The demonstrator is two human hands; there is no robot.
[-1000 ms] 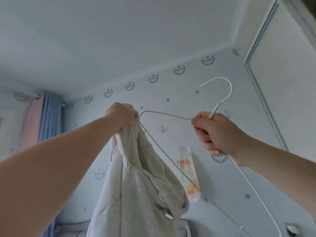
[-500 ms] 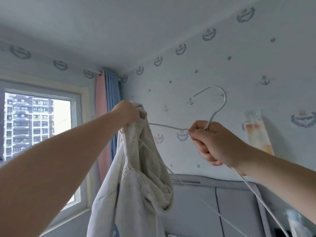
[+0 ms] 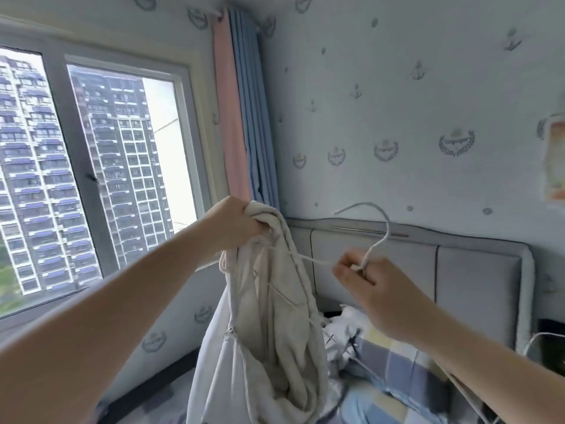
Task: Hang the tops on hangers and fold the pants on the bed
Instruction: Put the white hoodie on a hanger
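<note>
Noted left hand (image 3: 237, 223) at frame centre, arm stretched up and forward, fist clenched round the bunched upper edge of a pale hooded top (image 3: 269, 316). Noted right hand (image 3: 370, 283) just right of centre, slightly lower, fingers pinching the neck of a white wire hanger (image 3: 387, 232), hook upward. Traced one hanger arm leftward into the top's folds. Saw the top hanging free, running off the bottom edge, in front of a checked bed (image 3: 397, 362). Logged grey padded headboard (image 3: 477, 276) behind the hands, window (image 3: 122, 166) at left, pink-and-blue curtain (image 3: 244, 117) in the corner. Open air between the hands.
</note>
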